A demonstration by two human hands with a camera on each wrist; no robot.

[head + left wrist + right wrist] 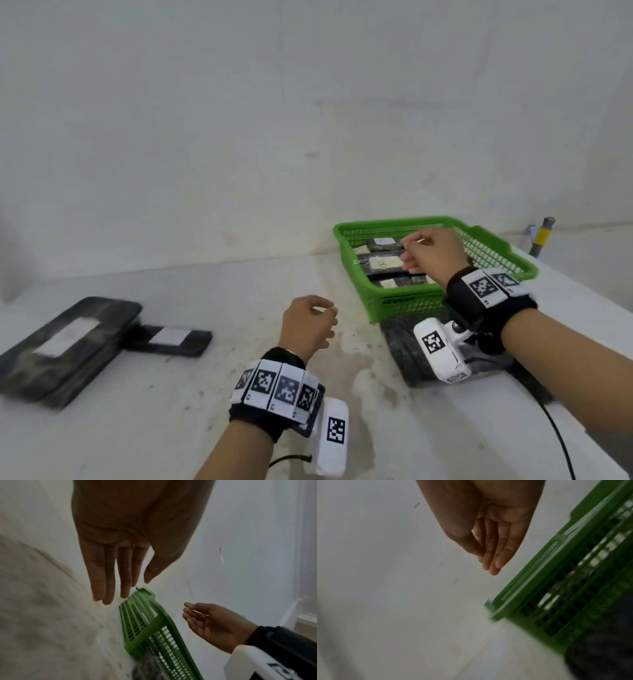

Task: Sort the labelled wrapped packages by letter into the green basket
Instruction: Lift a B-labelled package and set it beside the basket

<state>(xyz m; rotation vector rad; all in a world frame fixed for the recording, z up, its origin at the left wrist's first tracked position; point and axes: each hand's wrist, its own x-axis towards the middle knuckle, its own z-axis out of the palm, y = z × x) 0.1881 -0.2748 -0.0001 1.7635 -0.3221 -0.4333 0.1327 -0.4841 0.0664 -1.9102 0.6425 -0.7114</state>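
Both hands are loose and hold nothing; the right hand (pixel 431 251) hangs over the green basket (pixel 404 301); the left hand (pixel 308 322) should next read a label, then grip that package (pixel 174 337) firmly

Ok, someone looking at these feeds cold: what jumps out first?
Likely the green basket at the right rear of the pale table, with dark wrapped packages bearing white labels lying inside. Next, two empty hands: the right hand over the basket, the left hand in mid-table. Far left lie two more black labelled packages, still unsorted.
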